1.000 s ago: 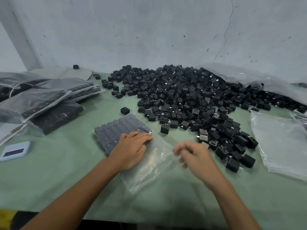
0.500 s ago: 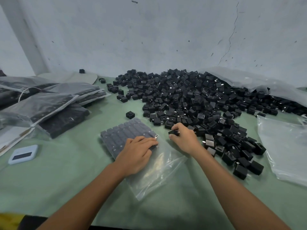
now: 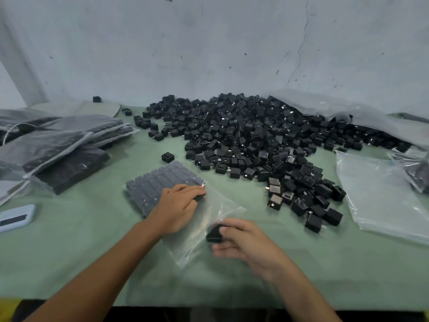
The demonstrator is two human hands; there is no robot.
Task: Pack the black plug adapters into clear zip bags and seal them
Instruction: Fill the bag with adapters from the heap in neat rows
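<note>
Your left hand (image 3: 178, 209) lies flat, fingers straight, pressing the near edge of the rows of adapters packed inside the clear bag (image 3: 204, 231) on the green table (image 3: 69, 252). Your right hand (image 3: 246, 244) pinches one black adapter (image 3: 214, 233) at the bag's open end — slightly blurred. The loose pile of adapters (image 3: 255, 140) spreads far and right; filled bags (image 3: 58, 145) are stacked at the left.

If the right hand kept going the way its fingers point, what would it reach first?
Probably the open mouth of the clear zip bag. The right hand holds a black adapter pointing left at it; the left hand lies beyond. Depth is unclear.
</note>
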